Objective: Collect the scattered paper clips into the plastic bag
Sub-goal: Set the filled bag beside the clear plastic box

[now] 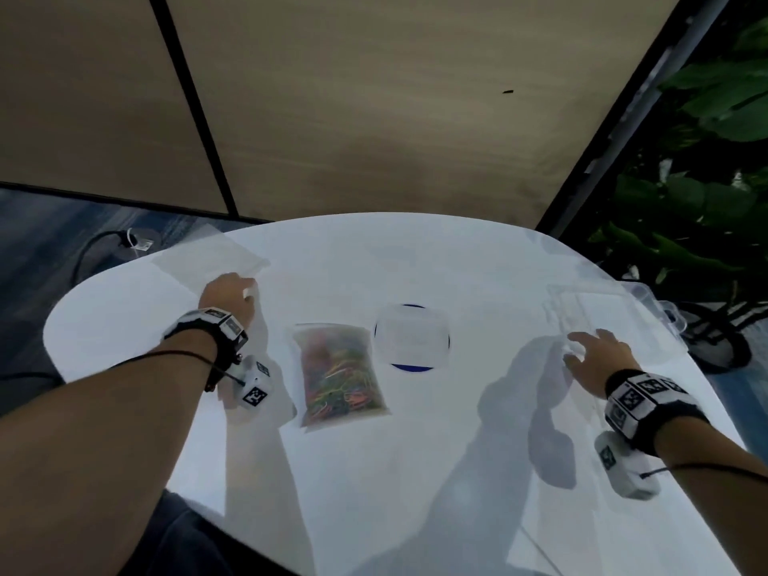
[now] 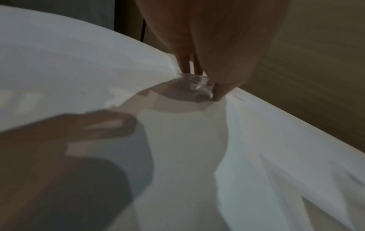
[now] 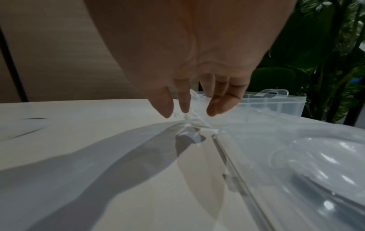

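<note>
glossy clear plastic bag (image 1: 338,374) bulges with wiry paper clips (image 1: 336,380).

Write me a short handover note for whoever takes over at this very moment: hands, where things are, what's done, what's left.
Left hand: fingertips pinching a small clear plastic piece at the far left of the white table; what it is can't be told.
Right hand: fingers spread and relaxed, tips touching crinkled clear plastic beside the clear lidded box.
Plastic bag: lies flat mid-table, full of coloured paper clips; whether it is sealed can't be told.
Done: no loose clips visible on the table.
Left: check the bag's seal and look for stray clips.
</note>
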